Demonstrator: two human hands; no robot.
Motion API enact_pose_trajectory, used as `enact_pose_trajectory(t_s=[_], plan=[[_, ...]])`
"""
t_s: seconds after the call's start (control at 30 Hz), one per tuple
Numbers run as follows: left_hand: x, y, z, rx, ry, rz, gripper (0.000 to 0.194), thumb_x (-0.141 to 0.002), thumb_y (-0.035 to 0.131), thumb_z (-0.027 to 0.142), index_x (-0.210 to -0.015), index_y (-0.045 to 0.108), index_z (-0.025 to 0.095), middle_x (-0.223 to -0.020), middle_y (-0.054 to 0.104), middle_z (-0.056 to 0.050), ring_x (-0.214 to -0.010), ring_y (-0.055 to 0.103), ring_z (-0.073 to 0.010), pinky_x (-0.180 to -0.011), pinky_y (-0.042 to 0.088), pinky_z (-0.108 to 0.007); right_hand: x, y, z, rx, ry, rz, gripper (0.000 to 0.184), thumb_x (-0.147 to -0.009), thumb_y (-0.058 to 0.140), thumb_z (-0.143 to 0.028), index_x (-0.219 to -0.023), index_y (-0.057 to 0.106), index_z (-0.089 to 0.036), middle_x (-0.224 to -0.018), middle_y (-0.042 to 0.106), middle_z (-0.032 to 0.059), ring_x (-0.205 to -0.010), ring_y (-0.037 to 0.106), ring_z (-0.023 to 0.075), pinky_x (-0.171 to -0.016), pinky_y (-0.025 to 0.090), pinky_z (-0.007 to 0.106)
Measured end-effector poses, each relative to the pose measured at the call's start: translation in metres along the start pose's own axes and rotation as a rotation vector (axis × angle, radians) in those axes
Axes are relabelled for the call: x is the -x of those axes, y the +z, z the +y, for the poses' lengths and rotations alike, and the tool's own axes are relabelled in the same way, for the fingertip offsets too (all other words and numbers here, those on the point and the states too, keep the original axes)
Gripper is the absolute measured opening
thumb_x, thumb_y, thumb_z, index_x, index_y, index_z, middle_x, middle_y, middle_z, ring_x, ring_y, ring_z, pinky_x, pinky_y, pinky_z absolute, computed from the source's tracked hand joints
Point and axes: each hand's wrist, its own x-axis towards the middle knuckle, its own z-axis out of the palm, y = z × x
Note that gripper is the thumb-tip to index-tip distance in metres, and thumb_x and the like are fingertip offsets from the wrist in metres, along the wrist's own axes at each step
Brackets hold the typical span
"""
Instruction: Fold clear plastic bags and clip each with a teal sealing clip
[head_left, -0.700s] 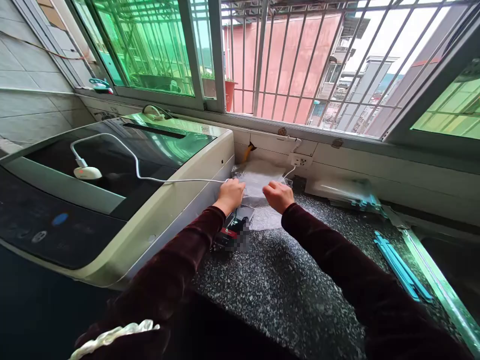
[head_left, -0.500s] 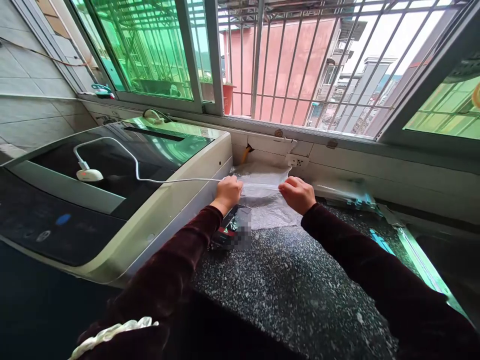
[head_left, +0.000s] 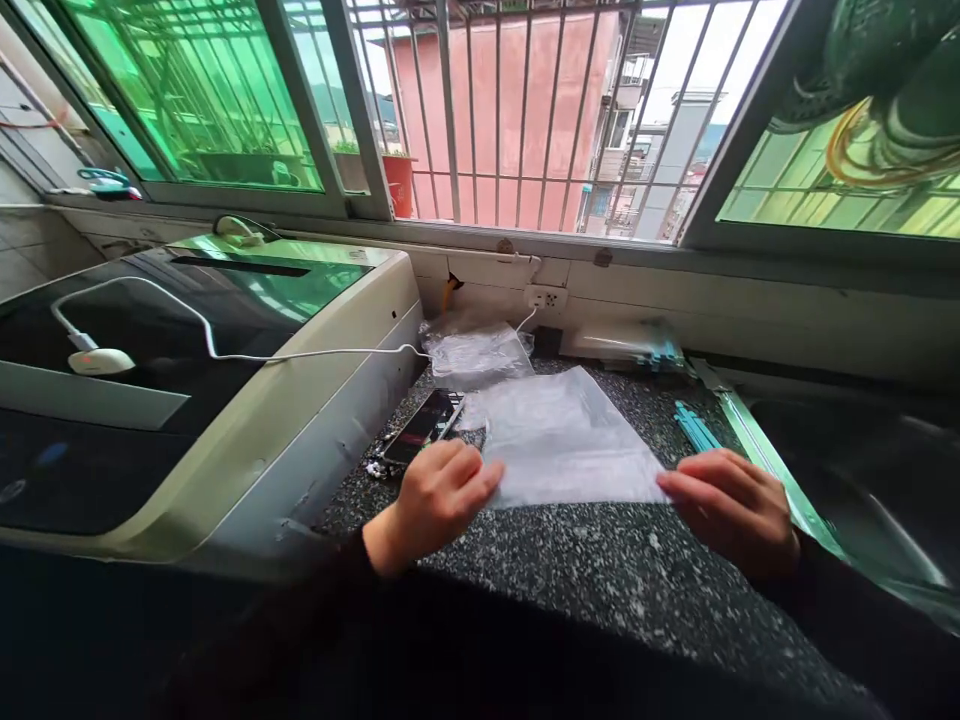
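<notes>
A translucent white plastic sheet (head_left: pixel 570 440), thin and roughly four-sided, is held between both hands above the black-and-grey speckled stone counter (head_left: pixel 585 580). Its near left corner is gripped by the left hand (head_left: pixel 439 490), with thumb and fingers brought together. Its near right corner is pinched between the thumb and fingers of the right hand (head_left: pixel 735 510). The near edge is stretched nearly straight between the two grips; the far edge is directed toward the rear edge of the counter.

A flat pile of clear, crinkled plastic wrapping (head_left: pixel 480 352) is located behind the sheet, toward the rear left corner of the counter. A black rectangular device with a glossy face (head_left: pixel 421 428) is laid near the left edge, just beyond the left hand. The left edge is bordered by a cream-and-grey machine with a dark glossy lid (head_left: pixel 247 310). A thin white cable (head_left: pixel 337 352) is routed across this lid from a small white oval device (head_left: pixel 101 361) toward the wrapping.

Slim turquoise strips (head_left: pixel 696 426) are placed near the right edge, beside the shiny metal rim of a dark basin (head_left: pixel 757 445). A clear plastic packet with turquoise contents (head_left: pixel 615 342) is positioned along the rear edge.
</notes>
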Motion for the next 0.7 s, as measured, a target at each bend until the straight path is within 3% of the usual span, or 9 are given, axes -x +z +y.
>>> enact_pose_trajectory(t_s=[0.17, 0.3, 0.53, 0.7], plan=[[0.035, 0.010, 0.050, 0.219, 0.010, -0.081, 0.014, -0.082, 0.050, 0.010, -0.092, 0.059, 0.013, -0.060, 0.050, -0.001, -0.057, 0.042, -0.0131, -0.054, 0.035, -0.026, 0.065, -0.020, -0.034, -0.057, -0.074, -0.169, 0.030, -0.084, 0.046, -0.013, -0.106, 0.061, -0.027, -0.067, 0.063, 0.0028, -0.062, 0.059, 0.0148, -0.056, 0.051, 0.028], [0.059, 0.019, 0.072, 0.312, -0.010, -0.131, 0.013, -0.082, 0.050, 0.010, -0.090, 0.059, 0.013, -0.059, 0.050, -0.001, -0.056, 0.042, -0.0129, -0.052, 0.035, -0.026, 0.097, -0.021, -0.052, -0.086, -0.080, -0.276, 0.029, -0.085, 0.042, -0.011, -0.105, 0.060, -0.024, -0.072, 0.065, 0.0028, -0.065, 0.060, 0.0137, -0.058, 0.050, 0.028], [0.069, 0.014, 0.080, 0.365, -0.061, -0.123, 0.015, -0.083, 0.048, 0.012, -0.092, 0.060, 0.016, -0.058, 0.050, 0.000, -0.054, 0.043, -0.0111, -0.050, 0.037, -0.024, 0.114, 0.000, -0.049, 0.001, 0.021, -0.348, 0.018, -0.087, 0.048, -0.025, -0.098, 0.061, -0.018, -0.075, 0.064, 0.0047, -0.066, 0.058, 0.0130, -0.059, 0.049, 0.026], [0.068, 0.013, 0.078, 0.390, -0.054, -0.082, 0.016, -0.081, 0.052, 0.011, -0.095, 0.058, 0.016, -0.058, 0.050, 0.001, -0.054, 0.044, -0.0110, -0.051, 0.038, -0.024, 0.109, 0.021, -0.034, 0.060, 0.072, -0.338, 0.017, -0.085, 0.048, -0.018, -0.093, 0.063, -0.017, -0.077, 0.064, 0.0054, -0.068, 0.058, 0.0133, -0.060, 0.048, 0.025]])
